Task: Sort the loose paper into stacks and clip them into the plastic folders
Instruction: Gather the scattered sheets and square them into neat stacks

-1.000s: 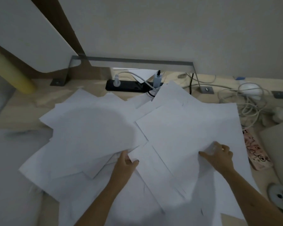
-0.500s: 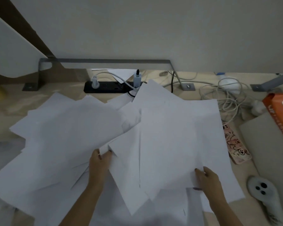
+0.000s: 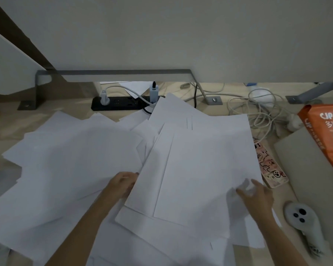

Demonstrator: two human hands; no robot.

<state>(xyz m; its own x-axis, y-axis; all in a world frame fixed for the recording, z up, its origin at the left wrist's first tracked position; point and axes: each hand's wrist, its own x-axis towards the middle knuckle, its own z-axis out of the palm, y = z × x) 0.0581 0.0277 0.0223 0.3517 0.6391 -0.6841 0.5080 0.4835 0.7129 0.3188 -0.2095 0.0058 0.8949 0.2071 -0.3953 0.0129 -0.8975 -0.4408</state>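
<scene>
Loose white paper (image 3: pixel 71 166) lies in overlapping sheets over most of the wooden desk (image 3: pixel 6 120). A bunch of sheets (image 3: pixel 200 166) lies on top at the centre right, roughly squared up. My left hand (image 3: pixel 121 184) grips its left edge, with the fingers tucked out of sight under the paper. My right hand (image 3: pixel 258 196) rests on the bunch's right edge with its fingers spread; it is blurred. I cannot pick out any plastic folder with certainty.
At the back stand a black power strip (image 3: pixel 123 103) and tangled white cables (image 3: pixel 258 108). To the right lie a phone in a cartoon case (image 3: pixel 269 166), a grey flat slab (image 3: pixel 300 162), an orange A4 paper pack (image 3: pixel 327 131) and a white controller (image 3: pixel 304 219).
Both hands have drawn the central sheets together into a straighter bunch. My right hand moved to its right edge and spread its fingers. The view shifted left, showing more of the orange pack.
</scene>
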